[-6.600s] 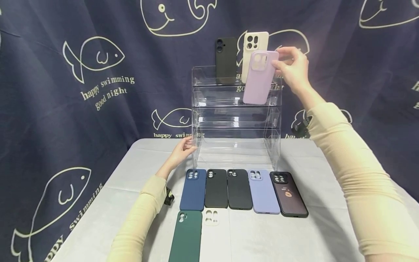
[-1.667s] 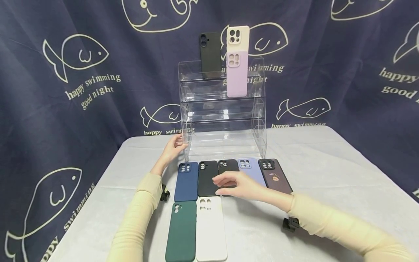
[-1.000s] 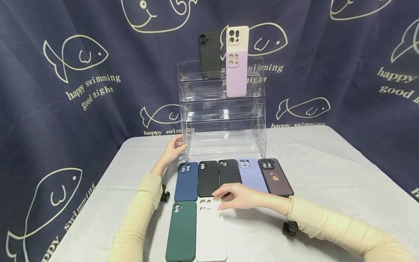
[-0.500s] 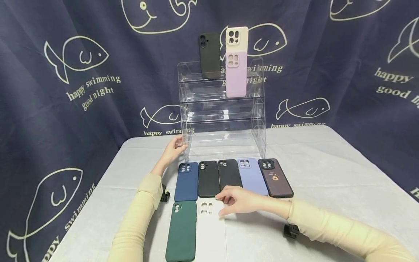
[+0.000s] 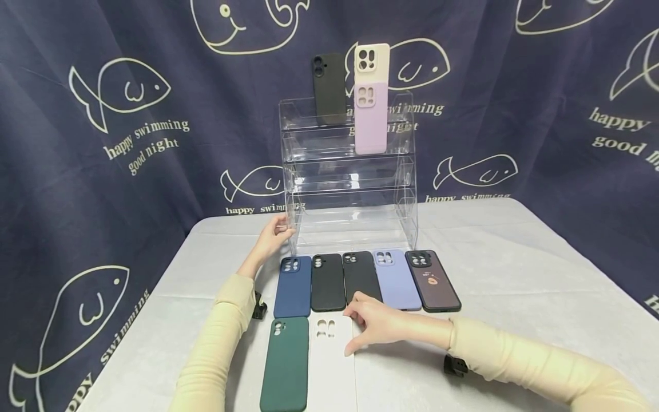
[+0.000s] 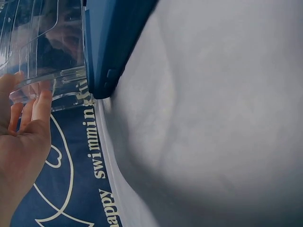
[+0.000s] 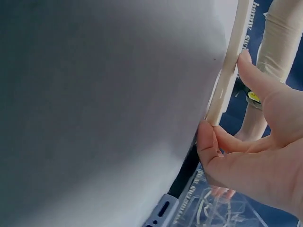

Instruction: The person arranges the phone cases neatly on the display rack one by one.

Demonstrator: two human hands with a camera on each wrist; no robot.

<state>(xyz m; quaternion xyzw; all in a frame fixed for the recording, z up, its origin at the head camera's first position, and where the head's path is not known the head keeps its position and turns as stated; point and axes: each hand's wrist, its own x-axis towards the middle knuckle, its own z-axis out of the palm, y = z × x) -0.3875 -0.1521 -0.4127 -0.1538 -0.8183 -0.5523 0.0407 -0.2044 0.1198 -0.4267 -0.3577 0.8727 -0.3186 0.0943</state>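
My right hand is at the upper right corner of a white phone case. In the right wrist view its thumb lies along the case's side edge, with fingertips curled at the end. My left hand grips the left side wall of a clear tiered display stand, thumb in front and fingers behind. A green phone case lies left of the white one. The top tier bears a black case and a cream case; a lilac case stands one tier lower, overlapping the cream one.
Before the stand lies a row of phone cases: dark blue, a black case, another black case partly behind the right hand, periwinkle and a dark printed case. A navy fish-print curtain hangs behind the table.
The lilac case went from my right hand onto the stand. That hand then came down to the white case, which has shifted slightly toward me. My left hand stays on the stand.
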